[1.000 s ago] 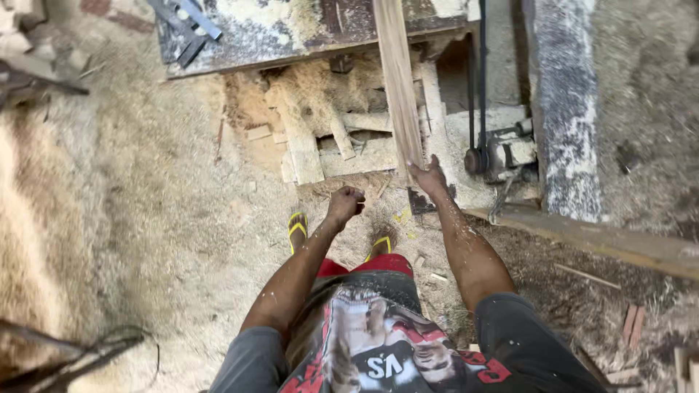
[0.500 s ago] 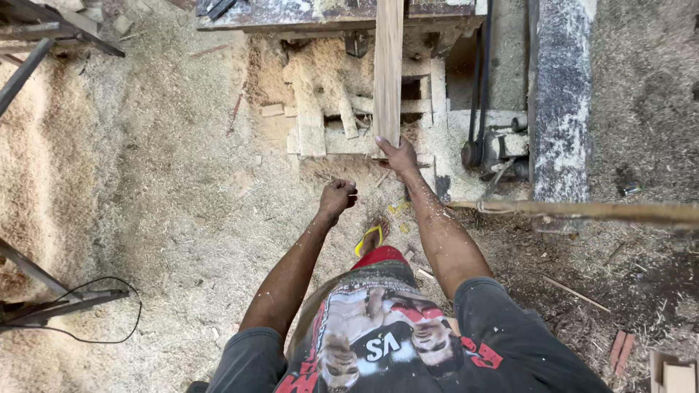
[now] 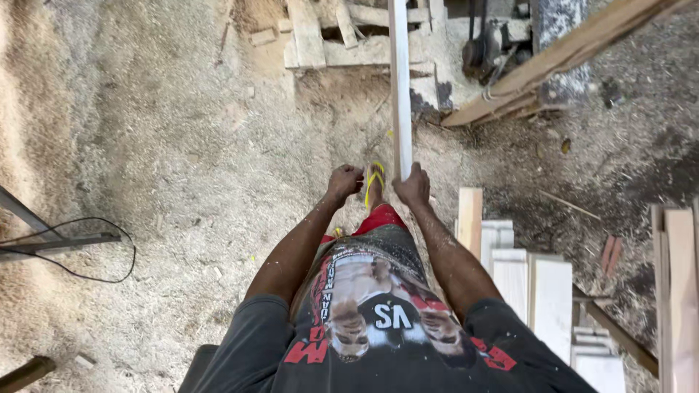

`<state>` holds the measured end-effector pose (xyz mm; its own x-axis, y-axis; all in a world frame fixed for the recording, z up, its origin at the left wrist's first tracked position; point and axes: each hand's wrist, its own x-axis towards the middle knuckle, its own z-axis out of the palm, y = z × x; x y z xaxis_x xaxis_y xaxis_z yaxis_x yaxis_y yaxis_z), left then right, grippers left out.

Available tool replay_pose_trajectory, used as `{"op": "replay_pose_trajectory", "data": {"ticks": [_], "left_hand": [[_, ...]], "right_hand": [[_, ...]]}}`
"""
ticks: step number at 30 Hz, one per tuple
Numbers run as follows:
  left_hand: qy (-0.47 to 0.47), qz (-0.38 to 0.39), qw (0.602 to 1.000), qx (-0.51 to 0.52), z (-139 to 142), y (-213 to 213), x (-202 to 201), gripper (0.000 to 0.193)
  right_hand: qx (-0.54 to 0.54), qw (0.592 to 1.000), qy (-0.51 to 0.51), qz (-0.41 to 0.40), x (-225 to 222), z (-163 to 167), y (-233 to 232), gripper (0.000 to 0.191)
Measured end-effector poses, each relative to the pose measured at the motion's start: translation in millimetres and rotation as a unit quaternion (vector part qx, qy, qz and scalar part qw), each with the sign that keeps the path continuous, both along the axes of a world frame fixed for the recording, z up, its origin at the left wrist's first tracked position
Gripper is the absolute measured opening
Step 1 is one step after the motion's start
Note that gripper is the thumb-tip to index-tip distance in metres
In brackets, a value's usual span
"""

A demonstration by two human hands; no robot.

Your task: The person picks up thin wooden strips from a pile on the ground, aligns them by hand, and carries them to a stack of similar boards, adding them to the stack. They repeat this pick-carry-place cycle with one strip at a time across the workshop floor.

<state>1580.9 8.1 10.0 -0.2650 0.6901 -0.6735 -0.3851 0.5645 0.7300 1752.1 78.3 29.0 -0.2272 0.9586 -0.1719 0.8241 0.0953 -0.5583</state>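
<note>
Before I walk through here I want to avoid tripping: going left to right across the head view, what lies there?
Black cable → left hand → yellow sandal → right hand gripping the long plank → stack of pale boards → boards at the right edge.

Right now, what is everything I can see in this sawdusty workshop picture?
Long plank: one, pale wood, runs away from the right hand.
Sawn boards: several, whitish, stacked at right.
Beam: one, brown, slanting at top right.
Wood offcuts: several, pale, at top centre.
Cable: one, black, looped at left.
Sawdust floor: tan, all around.
Sandal: one visible, yellow, between the hands.
Left hand: closed fist, holding nothing visible.
Right hand: gripping the plank's near end.
</note>
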Motion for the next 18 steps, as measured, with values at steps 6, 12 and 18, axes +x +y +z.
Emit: {"op": "replay_pose_trajectory", "data": {"ticks": [6, 12, 18], "left_hand": [[0.011, -0.084, 0.996, -0.012, -4.9, -66.3, 92.9, 0.048], [0.232, -0.158, 0.959, -0.035, -5.0, -90.8, 168.8, 0.090], [0.135, -0.152, 0.976, -0.077, -16.1, -130.1, 242.0, 0.084]], "right_hand": [[-0.094, 0.995, 0.019, -0.027, 90.3, -17.2, -125.6, 0.073], [-0.164, 0.981, 0.101, 0.015, 163.6, -38.9, -222.7, 0.081], [-0.267, 0.959, 0.091, -0.001, 242.9, -56.2, -317.4, 0.072]]}}
